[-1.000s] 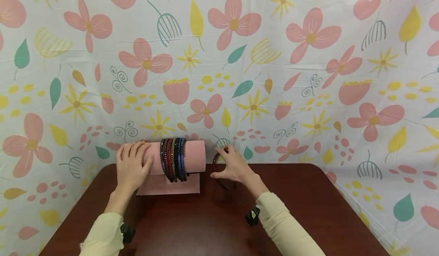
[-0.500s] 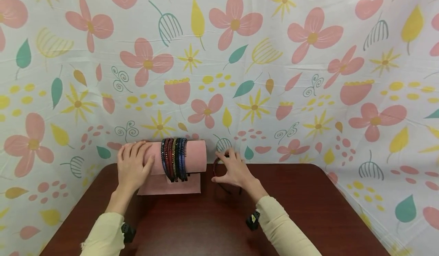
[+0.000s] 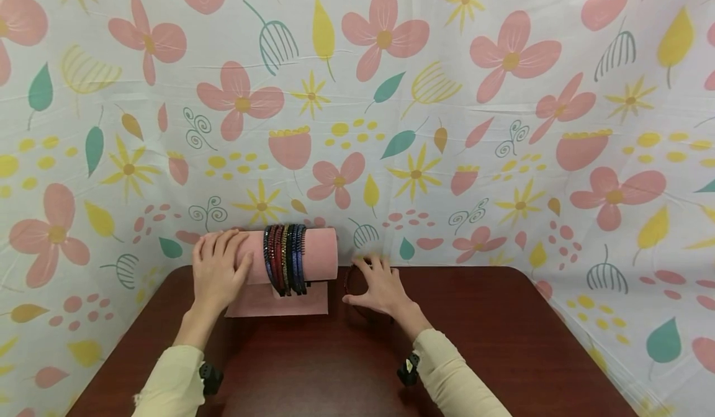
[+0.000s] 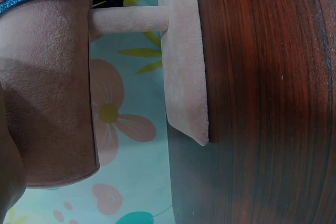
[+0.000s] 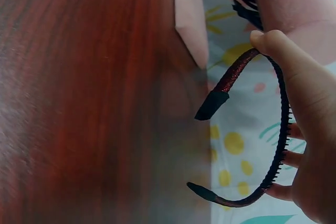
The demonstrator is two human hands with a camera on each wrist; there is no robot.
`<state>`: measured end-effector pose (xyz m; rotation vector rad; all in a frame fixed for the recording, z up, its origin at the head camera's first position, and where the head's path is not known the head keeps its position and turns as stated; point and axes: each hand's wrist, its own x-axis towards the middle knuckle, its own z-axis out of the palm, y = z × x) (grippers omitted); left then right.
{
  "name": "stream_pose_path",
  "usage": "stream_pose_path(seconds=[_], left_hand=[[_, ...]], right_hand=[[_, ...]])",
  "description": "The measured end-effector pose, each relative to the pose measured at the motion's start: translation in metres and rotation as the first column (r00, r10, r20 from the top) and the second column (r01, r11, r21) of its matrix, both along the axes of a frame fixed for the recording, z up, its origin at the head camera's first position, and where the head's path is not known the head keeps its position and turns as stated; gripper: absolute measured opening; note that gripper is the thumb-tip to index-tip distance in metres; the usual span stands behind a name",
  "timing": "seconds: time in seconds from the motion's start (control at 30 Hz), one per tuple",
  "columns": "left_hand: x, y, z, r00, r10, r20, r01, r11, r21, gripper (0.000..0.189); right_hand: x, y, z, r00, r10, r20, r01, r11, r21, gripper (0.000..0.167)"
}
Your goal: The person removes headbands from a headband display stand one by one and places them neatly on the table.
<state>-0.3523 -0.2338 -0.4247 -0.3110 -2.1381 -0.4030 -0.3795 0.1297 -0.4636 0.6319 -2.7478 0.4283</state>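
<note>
Two hands are busy over the tabletop (image 3: 301,367). The left hand (image 3: 218,274) rests on the left end of the pink stand (image 3: 320,252), with its fingers bent over the top of the round part and its thumb on the front. The right hand (image 3: 382,290) pinches the red headband (image 5: 285,113), with the thumb near one leg and the fingertips at the bend. The red headband is near the back of the tabletop, just to the right of the pink stand and apart from it. Its two tips point away from the palm. I cannot tell if it touches the wood. More headbands (image 3: 286,259) hang side by side around the middle of the pink stand, with some bare pink on each side of them. To do this bit well, I think the right hand should hold the red headband softly but surely, because thin bands like this can twist or spring away. Little teeth show along the bend, so the fingertips should not push hard on them. The left hand should press just enough to stop the pink stand from rocking. It is also best to go gently near the row, so nothing gets bumped or tangled.
</note>
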Motion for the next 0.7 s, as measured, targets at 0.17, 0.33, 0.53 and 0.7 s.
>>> stream_pose_path(seconds=[0.17,0.33,0.53,0.7], left_hand=[[0.000,0.000,0.000,1.000,0.001,-0.003,-0.001,1.000,-0.002,0.045],[-0.001,0.000,0.001,1.000,0.002,-0.009,-0.002,1.000,-0.008,0.045],[-0.001,0.000,0.000,1.000,0.004,-0.015,-0.004,1.000,-0.007,0.045],[0.000,0.000,-0.001,1.000,0.006,-0.009,-0.006,1.000,-0.003,0.045]], right_hand=[[0.001,-0.003,-0.010,1.000,-0.016,0.021,0.016,1.000,-0.018,0.090],[0.002,-0.005,-0.016,0.999,-0.030,0.038,0.031,0.999,-0.041,0.089],[0.002,-0.008,-0.025,0.994,-0.062,0.085,0.067,0.996,-0.060,0.085],[0.002,-0.011,-0.031,0.989,-0.088,0.117,0.096,0.993,-0.067,0.083]])
